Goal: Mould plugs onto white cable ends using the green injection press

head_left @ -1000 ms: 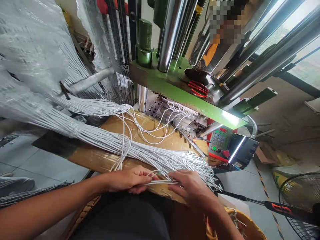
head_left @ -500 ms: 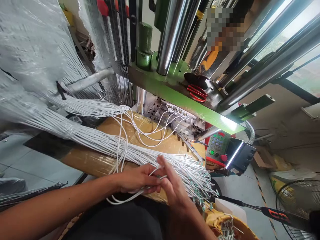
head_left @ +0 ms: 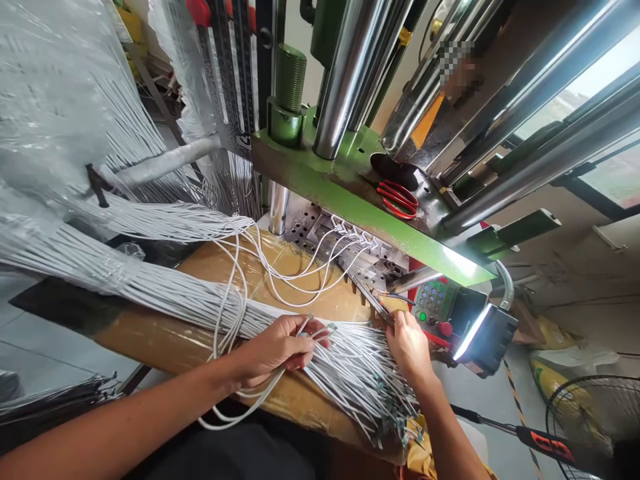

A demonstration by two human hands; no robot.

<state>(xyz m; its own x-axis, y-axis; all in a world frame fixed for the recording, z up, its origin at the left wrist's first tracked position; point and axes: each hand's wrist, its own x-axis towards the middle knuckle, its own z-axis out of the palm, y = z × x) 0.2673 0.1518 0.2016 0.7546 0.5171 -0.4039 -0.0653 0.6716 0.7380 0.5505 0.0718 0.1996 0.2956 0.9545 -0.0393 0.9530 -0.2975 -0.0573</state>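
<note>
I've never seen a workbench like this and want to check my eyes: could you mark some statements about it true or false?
1. The left hand holds white cables. True.
2. The red-handled tool lies on the green plate. True.
3. The right hand rests on the green plate. False: the right hand is at the end of a metal bar.
4. The control panel is near the green plate's left end in the picture. False: the control panel is near its right end.
5. Several white leads reach the metalwork below the green plate. True.
</note>
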